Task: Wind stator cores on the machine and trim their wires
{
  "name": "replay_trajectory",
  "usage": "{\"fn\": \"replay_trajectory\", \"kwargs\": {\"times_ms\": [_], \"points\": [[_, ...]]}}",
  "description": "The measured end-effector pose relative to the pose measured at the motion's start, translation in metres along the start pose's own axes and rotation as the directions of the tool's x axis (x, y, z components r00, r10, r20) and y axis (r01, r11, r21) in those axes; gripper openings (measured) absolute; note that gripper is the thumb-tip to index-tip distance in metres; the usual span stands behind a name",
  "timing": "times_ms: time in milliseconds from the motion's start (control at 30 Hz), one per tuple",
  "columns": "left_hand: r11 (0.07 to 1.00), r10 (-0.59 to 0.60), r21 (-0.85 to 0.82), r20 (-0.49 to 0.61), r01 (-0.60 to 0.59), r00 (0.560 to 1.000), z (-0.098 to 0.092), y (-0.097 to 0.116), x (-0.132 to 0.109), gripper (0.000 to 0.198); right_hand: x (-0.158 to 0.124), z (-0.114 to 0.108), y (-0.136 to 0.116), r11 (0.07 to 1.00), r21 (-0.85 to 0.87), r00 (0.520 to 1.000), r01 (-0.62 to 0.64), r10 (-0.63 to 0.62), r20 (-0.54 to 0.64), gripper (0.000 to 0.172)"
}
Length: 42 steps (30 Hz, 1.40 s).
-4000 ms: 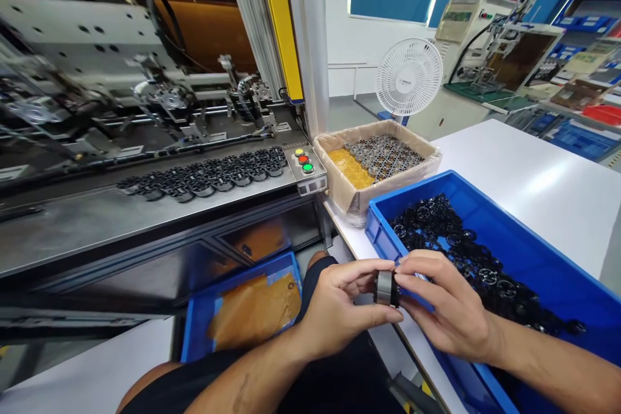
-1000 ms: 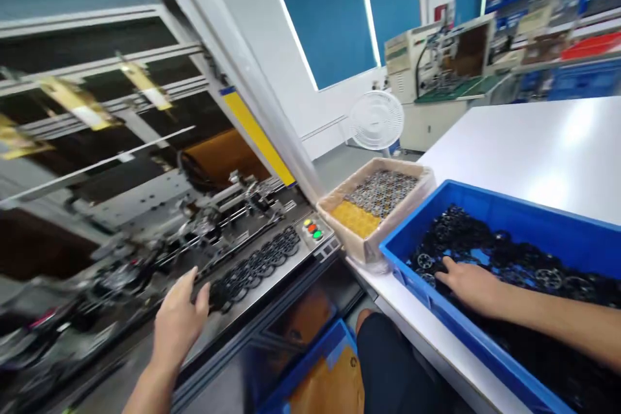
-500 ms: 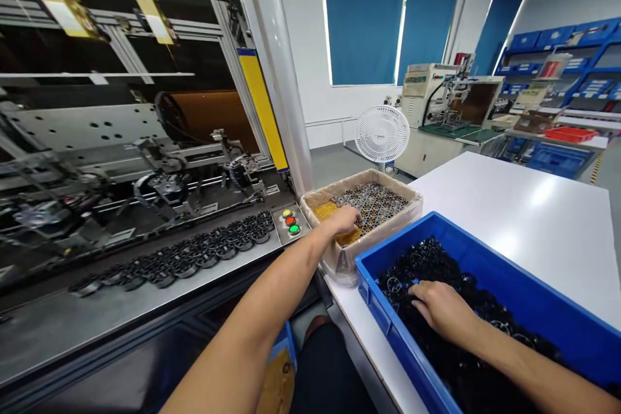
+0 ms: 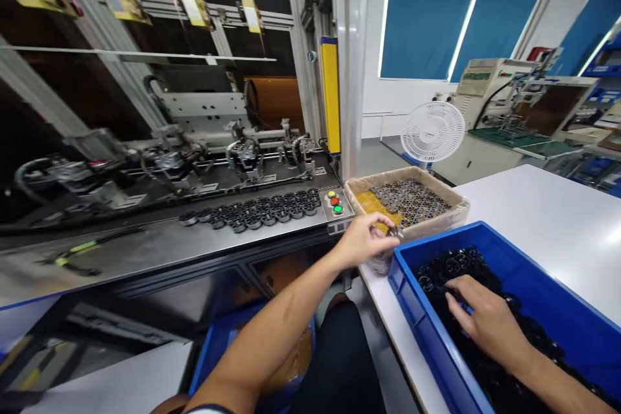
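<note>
My left hand [image 4: 366, 239] is pinched on a small metal ring part [image 4: 394, 231], held just above the near rim of the cardboard box [image 4: 449, 220], which is lined with plastic and holds several grey metal rings. My right hand [image 4: 488, 317] lies palm down inside the blue bin [image 4: 412, 301], its fingers curled among the heap of black plastic wheel parts [image 4: 460, 265]. Whether those fingers hold one of the parts is hidden.
A row of black wheel parts [image 4: 257, 210] lies on the machine's steel ledge [image 4: 145, 249], beside a three-button panel [image 4: 334, 202]. A white fan [image 4: 433, 131] stands behind the box. A second blue bin [image 4: 218, 343] sits below by my knee. The white table [image 4: 548, 220] extends right.
My left hand has drawn back from inside the cardboard box to its near rim, now pinching a metal ring. My right hand stays in the blue bin. The camera has swung right.
</note>
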<state>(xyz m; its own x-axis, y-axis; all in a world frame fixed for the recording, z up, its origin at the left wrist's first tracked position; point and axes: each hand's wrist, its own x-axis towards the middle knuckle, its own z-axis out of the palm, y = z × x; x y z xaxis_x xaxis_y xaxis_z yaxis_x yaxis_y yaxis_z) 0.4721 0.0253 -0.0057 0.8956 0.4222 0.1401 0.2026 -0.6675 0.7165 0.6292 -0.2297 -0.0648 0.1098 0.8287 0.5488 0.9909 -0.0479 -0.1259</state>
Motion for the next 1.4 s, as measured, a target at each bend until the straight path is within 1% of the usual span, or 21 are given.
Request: {"fn": "replay_trajectory", "kwargs": {"times_ms": [33,67,100,133,167,200,233,333,400,467,567,633,767,867,1000,1100,1200,1300,1400], "points": [[0.992,0.016,-0.126,-0.01,-0.017,1.0,0.004,-0.001,-0.027,0.049,0.004,-0.004,-0.005,1.0,-0.001,0.999,0.004,-0.004,-0.049,0.007],[0.901,0.043,-0.43,-0.045,-0.058,0.998,0.009,-0.001,-0.053,0.054,0.009,-0.009,-0.013,1.0,0.011,0.996,0.001,0.0,-0.089,0.007],[0.756,0.061,-0.649,-0.068,-0.09,0.996,0.016,-0.001,-0.076,0.052,0.014,-0.015,-0.023,0.999,0.04,0.993,-0.004,0.008,-0.116,0.007],[0.609,0.063,-0.785,-0.095,-0.114,0.993,0.022,0.0,-0.095,0.049,0.019,-0.022,-0.036,0.996,0.085,0.992,-0.008,0.018,-0.127,0.007],[0.48,0.059,-0.867,-0.119,-0.132,0.991,0.028,0.002,-0.11,0.045,0.023,-0.029,-0.049,0.99,0.141,0.991,-0.01,0.028,-0.128,0.008],[0.409,0.052,-0.902,-0.13,-0.14,0.99,0.033,0.004,-0.122,0.042,0.027,-0.036,-0.064,0.979,0.201,0.992,-0.012,0.037,-0.118,0.01],[0.381,0.044,-0.914,-0.133,-0.139,0.99,0.037,0.008,-0.131,0.041,0.029,-0.041,-0.078,0.965,0.263,0.994,-0.011,0.04,-0.106,0.012],[0.369,0.04,-0.924,-0.093,-0.101,0.995,0.045,0.02,-0.141,0.049,0.033,-0.051,-0.11,0.904,0.427,0.995,0.017,0.027,-0.097,0.02],[0.358,0.056,-0.93,-0.066,-0.082,0.996,0.049,0.028,-0.142,0.054,0.032,-0.052,-0.121,0.869,0.493,0.994,0.049,0.005,-0.106,0.023],[0.326,0.073,-0.943,-0.04,-0.062,0.996,0.055,0.033,-0.142,0.055,0.029,-0.051,-0.125,0.854,0.515,0.993,0.074,-0.018,-0.114,0.026],[0.279,0.063,-0.96,0.011,-0.007,0.998,0.063,0.038,-0.141,0.053,0.025,-0.051,-0.124,0.859,0.501,0.99,0.103,-0.041,-0.134,0.031],[0.261,0.046,-0.965,0.024,0.011,0.999,0.067,0.039,-0.14,0.052,0.024,-0.052,-0.123,0.869,0.479,0.986,0.124,-0.055,-0.155,0.035],[0.238,0.032,-0.971,0.005,-0.003,0.999,0.069,0.039,-0.139,0.05,0.023,-0.053,-0.119,0.863,0.467,0.979,0.192,-0.134,-0.155,0.042],[0.24,0.016,-0.971,-0.014,-0.018,1.0,0.069,0.036,-0.139,0.05,0.021,-0.05,-0.115,0.863,0.44,0.968,0.249,-0.205,-0.145,0.048],[0.247,0.009,-0.969,-0.017,-0.018,1.0,0.069,0.034,-0.139,0.052,0.019,-0.043,-0.11,0.9,0.314,0.949,0.303,-0.253,-0.19,0.044],[0.23,0.017,-0.973,0.021,0.016,1.0,0.069,0.035,-0.138,0.051,0.019,-0.042,-0.107,0.915,0.245,0.938,0.322,-0.273,-0.212,0.039],[0.207,0.018,-0.978,0.046,0.041,0.999,0.068,0.036,-0.137,0.049,0.02,-0.042,-0.106,0.915,0.249,0.939,0.319,-0.269,-0.213,0.042],[0.2,0.015,-0.979,0.046,0.042,0.999,0.067,0.036,-0.137,0.048,0.02,-0.043,-0.105,0.903,0.256,0.934,0.344,-0.302,-0.192,0.046],[0.208,0.019,-0.977,0.048,0.043,0.999,0.067,0.036,-0.137,0.049,0.02,-0.044,-0.104,0.904,0.217,0.924,0.367,-0.327,-0.2,0.042]]}}
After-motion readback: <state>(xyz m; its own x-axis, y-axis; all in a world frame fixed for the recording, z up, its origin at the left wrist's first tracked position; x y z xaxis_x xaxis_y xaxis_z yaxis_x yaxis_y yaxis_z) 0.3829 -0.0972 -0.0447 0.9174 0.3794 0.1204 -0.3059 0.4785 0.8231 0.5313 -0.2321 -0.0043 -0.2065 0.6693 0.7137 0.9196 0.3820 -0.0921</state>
